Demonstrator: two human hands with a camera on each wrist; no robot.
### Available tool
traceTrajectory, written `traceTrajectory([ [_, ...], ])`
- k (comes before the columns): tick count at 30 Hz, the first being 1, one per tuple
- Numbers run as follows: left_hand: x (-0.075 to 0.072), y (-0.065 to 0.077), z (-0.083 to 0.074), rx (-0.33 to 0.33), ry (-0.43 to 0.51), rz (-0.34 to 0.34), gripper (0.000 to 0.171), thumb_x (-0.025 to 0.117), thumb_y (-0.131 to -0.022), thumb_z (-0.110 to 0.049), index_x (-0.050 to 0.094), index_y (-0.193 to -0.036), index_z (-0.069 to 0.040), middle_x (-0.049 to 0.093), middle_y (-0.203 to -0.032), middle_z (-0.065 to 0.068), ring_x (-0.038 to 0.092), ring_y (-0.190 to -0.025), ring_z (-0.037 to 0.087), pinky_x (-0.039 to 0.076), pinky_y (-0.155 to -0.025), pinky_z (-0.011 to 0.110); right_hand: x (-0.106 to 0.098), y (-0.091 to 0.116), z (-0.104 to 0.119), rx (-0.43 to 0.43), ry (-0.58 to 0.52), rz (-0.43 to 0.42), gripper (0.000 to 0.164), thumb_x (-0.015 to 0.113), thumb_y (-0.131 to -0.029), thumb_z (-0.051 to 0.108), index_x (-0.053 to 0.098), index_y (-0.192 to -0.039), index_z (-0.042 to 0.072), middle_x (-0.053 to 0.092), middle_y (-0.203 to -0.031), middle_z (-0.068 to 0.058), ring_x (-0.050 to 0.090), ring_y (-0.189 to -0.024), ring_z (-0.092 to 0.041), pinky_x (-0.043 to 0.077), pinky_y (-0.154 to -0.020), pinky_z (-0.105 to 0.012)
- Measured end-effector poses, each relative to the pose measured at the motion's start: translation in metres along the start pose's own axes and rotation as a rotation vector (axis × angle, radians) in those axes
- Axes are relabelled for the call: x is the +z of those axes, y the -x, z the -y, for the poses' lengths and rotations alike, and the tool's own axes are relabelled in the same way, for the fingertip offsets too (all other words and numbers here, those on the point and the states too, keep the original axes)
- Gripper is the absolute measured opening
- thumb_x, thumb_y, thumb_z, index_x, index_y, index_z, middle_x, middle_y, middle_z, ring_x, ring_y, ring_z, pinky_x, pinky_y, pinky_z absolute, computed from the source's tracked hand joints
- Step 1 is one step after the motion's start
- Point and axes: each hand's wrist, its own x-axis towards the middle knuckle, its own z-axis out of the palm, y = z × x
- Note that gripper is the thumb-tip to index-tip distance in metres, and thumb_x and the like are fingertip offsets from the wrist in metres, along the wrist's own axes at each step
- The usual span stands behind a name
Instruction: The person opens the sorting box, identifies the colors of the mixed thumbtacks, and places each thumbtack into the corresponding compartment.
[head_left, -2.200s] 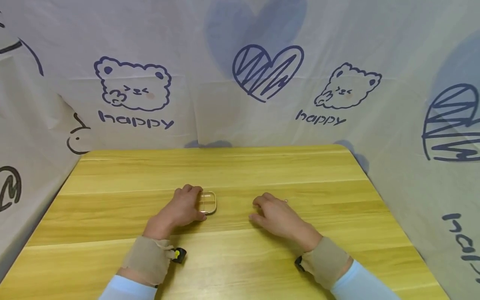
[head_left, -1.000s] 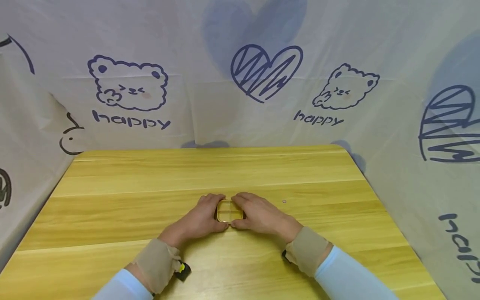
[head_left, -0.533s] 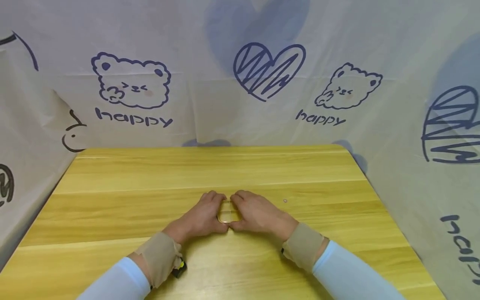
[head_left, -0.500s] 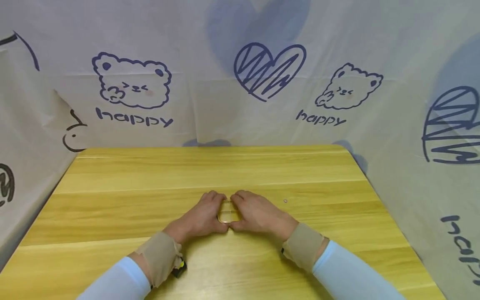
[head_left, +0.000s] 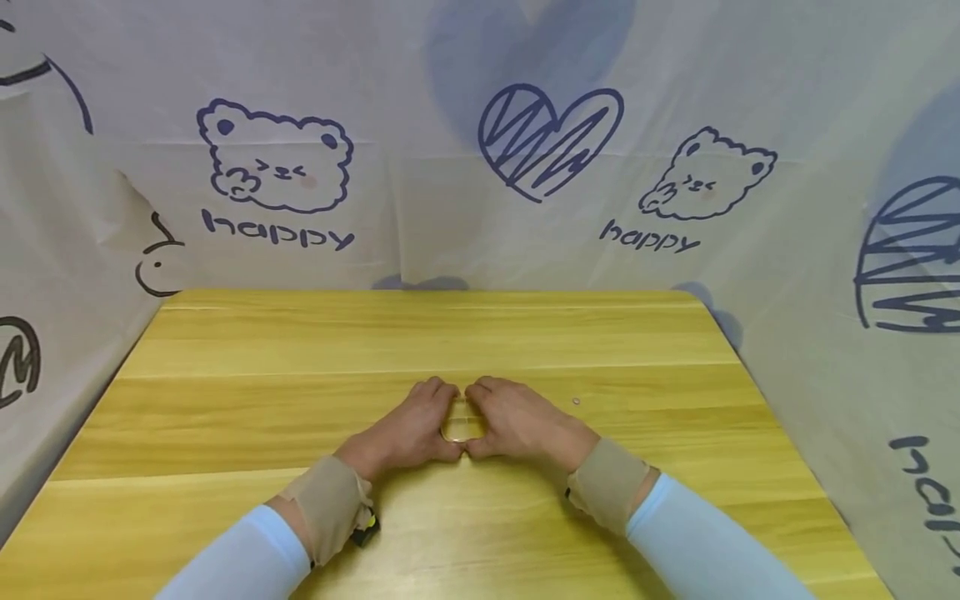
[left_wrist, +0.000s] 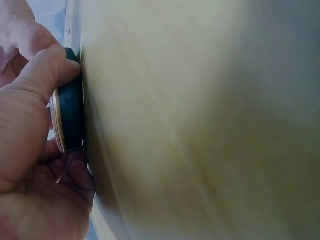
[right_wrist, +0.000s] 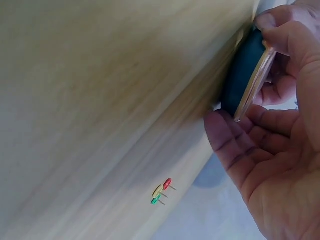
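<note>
Teal-sided box (right_wrist: 244, 75), well inside the edges of the worktop (head_left: 525, 333), is pinched at opposite sides by left hand (head_left: 415, 427) and right hand (head_left: 519, 422), probably for steadiness.

Yellow wood-grain table (head_left: 450, 342), pale sheet (head_left: 435, 192) printed "happy"

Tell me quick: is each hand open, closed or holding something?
Left hand: holding one side of the small clear-topped case.
Right hand: holding its opposite side.

From above, the head view faces forward and down; close wrist views, skimming the tabletop (left_wrist: 200, 110), share the box (left_wrist: 72, 117).
</note>
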Motion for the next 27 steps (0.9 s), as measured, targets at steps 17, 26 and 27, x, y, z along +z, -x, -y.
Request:
traceTrajectory([
  [17, -0.005, -0.0026, -0.0013, -0.088, 0.108, 0.082, 0.068, 0.077, -0.073, -0.03, 0.048, -0.126, 0.0, 0.05, -0.112, 0.008, 0.043, -0.098, 0.023, 0.044, -0.086, 0.037, -0.0059, 0.0016, -0.004, 0.054, -0.094, 0.068, 0.073, 0.062, -0.083, 0.056, 0.052, -0.133, 0.004, 0.057, -0.127, -0.008, 0.055, -0.112, -0.021, 0.046, -0.097, -0.038],
  [26, -0.0071, 0.0029, -0.002, -0.207, 0.192, 0.078, 0.086, 0.083, -0.071, -0.045, 0.043, -0.134, -0.002, 0.047, -0.125, 0.011, 0.044, -0.109, 0.024, 0.042, -0.095, 0.041, -0.0057, 0.0061, -0.0061, 0.06, -0.159, 0.079, 0.077, 0.07, -0.081, 0.055, 0.048, -0.137, 0.007, 0.053, -0.132, -0.006, 0.054, -0.108, -0.016, 0.048, -0.092, -0.036],
  [27, -0.0079, 0.0047, -0.0017, -0.206, 0.193, 0.077, 0.087, 0.083, -0.071, -0.046, 0.043, -0.134, -0.002, 0.047, -0.126, 0.011, 0.043, -0.11, 0.025, 0.042, -0.095, 0.042, -0.0056, 0.0062, -0.006, 0.059, -0.161, 0.078, 0.076, 0.07, -0.081, 0.054, 0.048, -0.137, 0.007, 0.053, -0.132, -0.005, 0.054, -0.109, -0.016, 0.048, -0.093, -0.036],
])
